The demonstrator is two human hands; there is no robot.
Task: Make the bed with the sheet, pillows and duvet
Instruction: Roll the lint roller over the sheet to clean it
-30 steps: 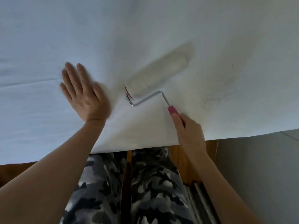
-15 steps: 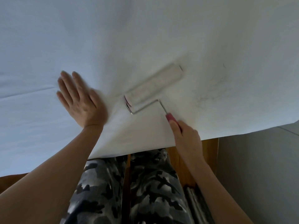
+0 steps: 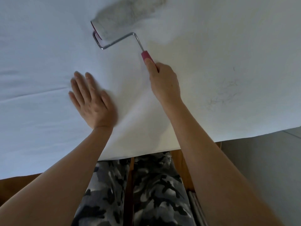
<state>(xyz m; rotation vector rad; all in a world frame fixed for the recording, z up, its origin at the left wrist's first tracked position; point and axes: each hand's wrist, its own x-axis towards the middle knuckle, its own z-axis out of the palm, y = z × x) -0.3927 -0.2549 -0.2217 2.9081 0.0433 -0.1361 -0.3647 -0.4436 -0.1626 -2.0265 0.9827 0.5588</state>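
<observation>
The sheet [image 3: 48, 46] lies spread over the bed, left hand [image 3: 92, 101] flat and splayed pinning it, right hand [image 3: 164, 82] clenched round the roller [image 3: 123, 18] handle, so cleaning looks underway; next likely those hairs [image 3: 224, 93] rightward

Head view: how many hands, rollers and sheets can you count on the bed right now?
Hands: 2, the left hand flat on the sheet, the right hand gripping the handle
Lint roller: 1
White sheet: 1
Total: 4
</observation>
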